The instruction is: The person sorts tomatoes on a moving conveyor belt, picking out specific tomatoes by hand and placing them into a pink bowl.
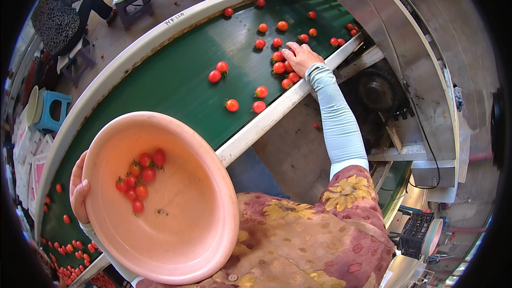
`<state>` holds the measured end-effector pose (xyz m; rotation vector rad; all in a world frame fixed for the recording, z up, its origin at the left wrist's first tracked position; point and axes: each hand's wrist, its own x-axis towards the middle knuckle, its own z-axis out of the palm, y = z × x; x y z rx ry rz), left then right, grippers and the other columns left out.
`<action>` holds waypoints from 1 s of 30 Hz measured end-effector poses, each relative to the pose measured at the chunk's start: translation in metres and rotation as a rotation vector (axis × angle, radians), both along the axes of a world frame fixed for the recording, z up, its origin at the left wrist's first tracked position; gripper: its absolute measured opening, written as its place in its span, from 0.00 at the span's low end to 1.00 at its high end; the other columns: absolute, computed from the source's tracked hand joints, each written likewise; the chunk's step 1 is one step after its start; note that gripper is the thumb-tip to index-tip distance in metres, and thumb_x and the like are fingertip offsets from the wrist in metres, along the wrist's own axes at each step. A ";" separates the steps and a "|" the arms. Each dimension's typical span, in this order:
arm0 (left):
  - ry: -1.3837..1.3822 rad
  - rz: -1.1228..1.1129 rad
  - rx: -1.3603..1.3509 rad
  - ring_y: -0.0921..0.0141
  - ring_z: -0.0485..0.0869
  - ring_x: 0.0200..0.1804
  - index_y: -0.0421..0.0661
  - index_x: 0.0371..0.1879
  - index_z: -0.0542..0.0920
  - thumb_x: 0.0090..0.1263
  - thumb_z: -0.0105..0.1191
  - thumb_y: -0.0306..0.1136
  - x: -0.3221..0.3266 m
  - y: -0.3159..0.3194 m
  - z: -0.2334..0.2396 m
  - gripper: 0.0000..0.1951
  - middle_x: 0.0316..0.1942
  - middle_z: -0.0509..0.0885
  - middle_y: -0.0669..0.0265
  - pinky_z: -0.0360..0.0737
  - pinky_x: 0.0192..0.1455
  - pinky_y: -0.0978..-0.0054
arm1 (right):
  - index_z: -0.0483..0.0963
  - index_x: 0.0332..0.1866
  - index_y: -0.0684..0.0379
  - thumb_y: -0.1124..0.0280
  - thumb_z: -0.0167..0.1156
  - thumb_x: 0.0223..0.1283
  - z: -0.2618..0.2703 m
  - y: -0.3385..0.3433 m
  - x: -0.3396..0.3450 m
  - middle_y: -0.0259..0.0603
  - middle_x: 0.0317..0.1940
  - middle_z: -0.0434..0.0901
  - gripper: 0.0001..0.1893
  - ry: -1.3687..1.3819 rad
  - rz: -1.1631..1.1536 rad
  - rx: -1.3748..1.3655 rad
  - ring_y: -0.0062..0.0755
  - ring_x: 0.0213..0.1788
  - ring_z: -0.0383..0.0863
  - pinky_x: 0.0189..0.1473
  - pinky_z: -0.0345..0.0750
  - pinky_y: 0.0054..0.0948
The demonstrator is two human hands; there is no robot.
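My left hand (80, 188) grips the rim of a pink plastic basin (176, 224), tilted over the near part of the belt, its thumb on the rim. Several small red tomatoes (148, 174) lie together inside it. My right hand (301, 57) reaches over the near rail, palm down on a cluster of cherry tomatoes (279, 68) on the green conveyor belt (172, 76). The fingers are bent over a red tomato, partly hidden beneath them; whether they hold it cannot be told. Other tomatoes (231, 105) are scattered along the belt.
A white rail (264, 118) edges the belt's near side, and a curved pale rim (132, 52) its far side. Metal machinery (416, 48) stands at the right. Many tomatoes (72, 272) gather at lower left. A person (60, 20) sits beyond the belt, near stools (134, 6).
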<state>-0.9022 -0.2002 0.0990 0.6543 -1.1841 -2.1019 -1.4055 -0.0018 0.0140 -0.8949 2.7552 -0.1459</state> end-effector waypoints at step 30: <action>-0.042 0.033 0.016 0.54 0.72 0.66 0.32 0.65 0.64 0.57 0.52 0.33 0.004 -0.003 -0.004 0.34 0.63 0.73 0.45 0.65 0.72 0.57 | 0.81 0.36 0.61 0.66 0.54 0.67 0.026 0.048 0.076 0.40 0.33 0.83 0.12 -0.329 0.676 -0.501 0.38 0.38 0.81 0.43 0.74 0.33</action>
